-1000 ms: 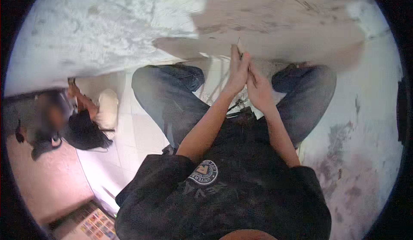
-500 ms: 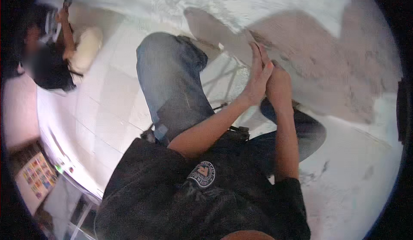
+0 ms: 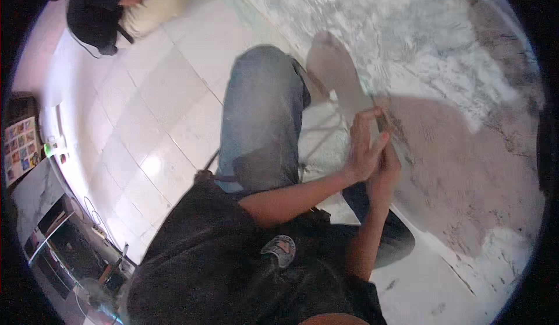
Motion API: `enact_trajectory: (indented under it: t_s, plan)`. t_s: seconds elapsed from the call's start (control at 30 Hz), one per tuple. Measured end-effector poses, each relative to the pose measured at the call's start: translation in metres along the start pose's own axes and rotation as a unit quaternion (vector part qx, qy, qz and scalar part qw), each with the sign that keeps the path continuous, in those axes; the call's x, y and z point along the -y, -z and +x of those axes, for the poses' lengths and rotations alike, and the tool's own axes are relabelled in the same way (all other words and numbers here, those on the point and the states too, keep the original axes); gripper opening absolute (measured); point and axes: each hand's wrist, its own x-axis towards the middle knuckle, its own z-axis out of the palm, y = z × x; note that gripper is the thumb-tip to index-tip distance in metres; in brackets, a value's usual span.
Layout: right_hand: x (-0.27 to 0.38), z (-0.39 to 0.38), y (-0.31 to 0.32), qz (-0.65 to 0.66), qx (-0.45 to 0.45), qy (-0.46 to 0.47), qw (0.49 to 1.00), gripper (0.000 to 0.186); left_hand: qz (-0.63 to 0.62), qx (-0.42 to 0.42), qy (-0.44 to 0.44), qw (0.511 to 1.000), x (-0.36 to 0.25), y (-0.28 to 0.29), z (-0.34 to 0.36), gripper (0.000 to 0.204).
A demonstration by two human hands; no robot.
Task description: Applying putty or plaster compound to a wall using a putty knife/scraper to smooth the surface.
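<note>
1. Head view shows my left hand (image 3: 364, 153) and my right hand (image 3: 385, 179) brought close together, and they seem to touch each other. The left one is a little higher; its forefinger and thumb are bent toward the right one.
2. Between the fingertips there is a narrow thing (image 3: 381, 122). It is too blurred for naming, and I cannot tell how firmly each hand pinches it.
3. Behind the hands is a wide patchy surface (image 3: 419, 45), white and grey, where a large brownish shadow (image 3: 437, 156) falls.
4. My jeans (image 3: 259, 109) are blue; the left knee stands to the left of the hands, and the other leg is bent below them.
5. I wear a black shirt (image 3: 198, 261) with a round badge (image 3: 278, 251).
6. On the left extends a pale tiled floor (image 3: 140, 115).
7. At upper left another person (image 3: 96, 10) in dark clothes is partly visible, beside something cream-coloured (image 3: 154, 10).
8. Near the left rim is a sheet (image 3: 21, 150) with small coloured pictures.
</note>
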Motion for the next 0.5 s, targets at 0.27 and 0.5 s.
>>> enact_trajectory:
  t_s: [0.27,0.5]
  plan:
    - [0.010,-0.101,-0.032,0.318,-0.195,-0.040,0.927,0.045,0.094,0.149,-0.021,0.984,-0.007,-0.008,-0.019,0.043]
    - [-0.001,-0.142,-0.024,0.314,-0.180,-0.110,0.926,0.045,0.084,0.229,-0.076,0.967,-0.030,0.013,-0.032,0.041]
